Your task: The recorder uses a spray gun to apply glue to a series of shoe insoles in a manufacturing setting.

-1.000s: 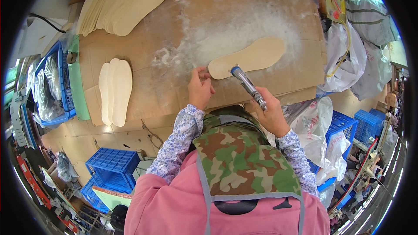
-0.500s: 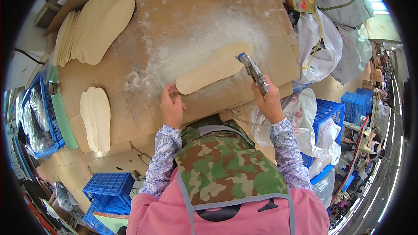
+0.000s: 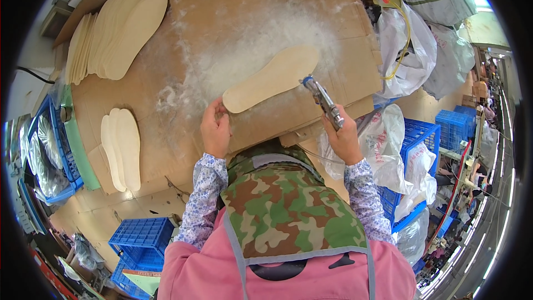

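A pale cream insole [image 3: 269,80] lies flat and slanting on the powder-dusted cardboard. At its rounded near-left end, my left hand [image 3: 215,129] has its fingers curled at the rim, touching it; the thumb sits apart below. My right hand [image 3: 343,136] is closed around a metal spray gun [image 3: 323,101] with a blue nozzle. The gun points up and left, its tip just right of the insole's wider end. Further left, several overlapping insoles [image 3: 123,147] lie flat. A larger fanned stack of insoles [image 3: 125,33] rests at the far left.
Brown cardboard [image 3: 233,0] with white residue covers the table. A yellow hose [image 3: 408,44] hangs at the right beside a white plastic bag [image 3: 400,50]. Blue crates [image 3: 141,239] stand below the table on both sides. A green strip [image 3: 80,150] edges the left.
The spray gun has shifted slightly left and down, so its tip is off the insole's wider end. The whole view has shifted a little; my left hand stays at the same end.
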Demonstrator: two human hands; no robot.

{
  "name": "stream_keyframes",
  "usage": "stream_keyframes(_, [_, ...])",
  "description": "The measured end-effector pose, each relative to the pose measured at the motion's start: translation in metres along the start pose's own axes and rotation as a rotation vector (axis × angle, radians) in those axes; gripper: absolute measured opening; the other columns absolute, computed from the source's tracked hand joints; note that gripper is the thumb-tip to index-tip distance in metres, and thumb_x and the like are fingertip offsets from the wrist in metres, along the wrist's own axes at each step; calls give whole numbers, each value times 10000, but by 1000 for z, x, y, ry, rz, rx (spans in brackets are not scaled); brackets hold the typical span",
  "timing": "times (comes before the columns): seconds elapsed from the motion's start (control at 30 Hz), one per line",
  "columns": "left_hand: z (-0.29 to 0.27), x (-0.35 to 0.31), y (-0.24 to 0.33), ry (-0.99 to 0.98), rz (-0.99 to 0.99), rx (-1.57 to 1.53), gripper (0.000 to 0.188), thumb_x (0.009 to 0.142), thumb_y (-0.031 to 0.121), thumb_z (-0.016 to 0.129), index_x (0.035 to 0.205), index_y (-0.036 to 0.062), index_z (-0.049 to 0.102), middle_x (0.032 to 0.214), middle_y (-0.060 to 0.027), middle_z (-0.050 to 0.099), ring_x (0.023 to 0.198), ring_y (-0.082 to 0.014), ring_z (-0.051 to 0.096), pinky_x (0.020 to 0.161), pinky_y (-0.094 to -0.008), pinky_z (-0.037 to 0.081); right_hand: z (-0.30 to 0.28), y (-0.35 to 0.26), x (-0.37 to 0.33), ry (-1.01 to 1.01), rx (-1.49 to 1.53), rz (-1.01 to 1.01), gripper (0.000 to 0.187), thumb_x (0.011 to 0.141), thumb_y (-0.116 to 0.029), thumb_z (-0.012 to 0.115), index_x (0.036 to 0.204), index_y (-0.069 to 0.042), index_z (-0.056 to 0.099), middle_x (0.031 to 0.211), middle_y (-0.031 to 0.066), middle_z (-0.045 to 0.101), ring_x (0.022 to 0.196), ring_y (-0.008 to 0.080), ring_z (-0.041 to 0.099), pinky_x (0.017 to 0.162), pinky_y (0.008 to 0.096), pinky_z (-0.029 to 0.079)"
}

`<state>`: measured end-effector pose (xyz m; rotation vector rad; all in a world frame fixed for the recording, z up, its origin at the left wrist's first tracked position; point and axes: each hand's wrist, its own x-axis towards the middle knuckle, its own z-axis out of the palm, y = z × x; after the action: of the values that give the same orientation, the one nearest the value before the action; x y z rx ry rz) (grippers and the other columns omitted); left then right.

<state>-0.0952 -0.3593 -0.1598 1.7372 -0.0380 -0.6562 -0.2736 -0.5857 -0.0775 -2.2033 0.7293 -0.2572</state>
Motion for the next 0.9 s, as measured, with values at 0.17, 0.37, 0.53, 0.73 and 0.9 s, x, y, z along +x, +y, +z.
stream_keyframes(0.17, [-7,6,-16,-9,128,108,396,846,4,490,1236,62,534,985,-65,606,638,-100,548,524,-258,468,16,-28,-16,-102,43,5,242,844,-53,599,1077,-23,543,851,190,595,777,369,606,665,359,473])
stream_keyframes(0.37, [-10,3,-14,-40,14,75,436,847,25,494,1282,48,469,1006,-98,633,613,-132,573,538,-283,481,37,-49,-31,-196,73,-27,257,856,-60,614,1105,-24,558,819,128,615,720,220,602,674,298,470])
stream_keyframes(0.53, [-13,3,-12,-65,11,51,469,862,13,465,1324,29,388,1047,-123,606,564,-117,532,498,-257,453,52,-60,-38,-304,112,-55,258,837,-54,628,1082,-18,557,883,152,607,797,260,614,720,312,475])
stream_keyframes(0.73, [-12,5,-11,-81,-24,27,477,859,19,470,1328,22,378,1035,-127,599,567,-116,527,487,-258,456,47,-71,-34,-341,121,-128,295,810,-40,635,1089,-12,544,918,187,609,883,355,615,752,349,486])
stream_keyframes(0.9, [-6,9,-11,-41,-42,47,451,849,46,501,1293,17,424,935,-99,610,641,-143,574,529,-282,490,23,-40,-18,-173,7,-72,280,823,-51,625,1091,-19,549,868,182,613,798,331,623,703,351,487])
